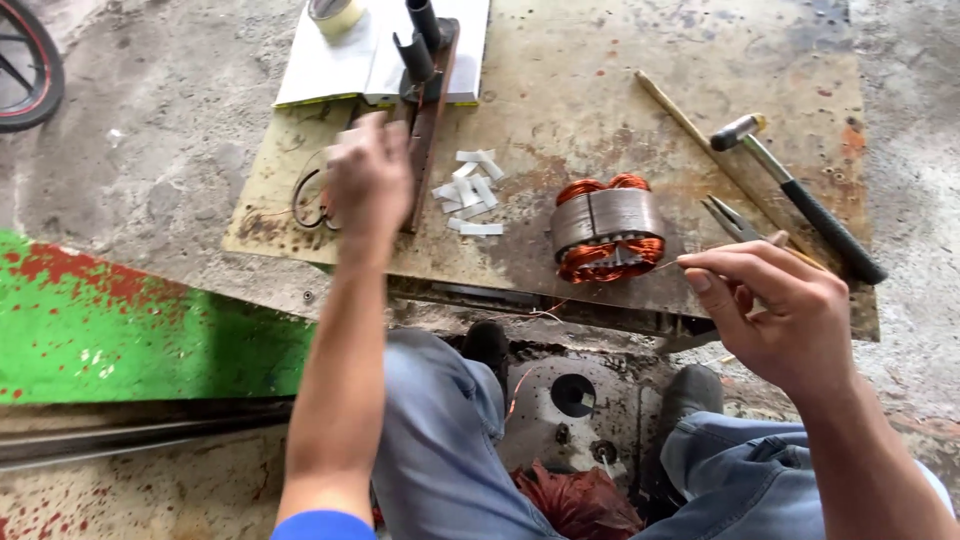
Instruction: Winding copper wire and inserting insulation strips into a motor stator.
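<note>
Here we pinch a thin copper wire (668, 265) between thumb and fingertips of our right hand (775, 310), closed tight on its end; it runs left to the stator (607, 233) sitting on the rusty metal plate (600, 90), just beside that hand. We judge the wire soft, springy and easily kinked, the wound core heavy, best gripped round its steel band. Our left hand (368, 180) reaches toward the scissors (310, 200), blurred, so we cannot tell its hold

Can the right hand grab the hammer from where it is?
Probably yes. The right hand sits just beside the hammer, and nothing lies between them except the pliers. But its fingers are pinching a thin wire, so it would have to let go first.
</note>
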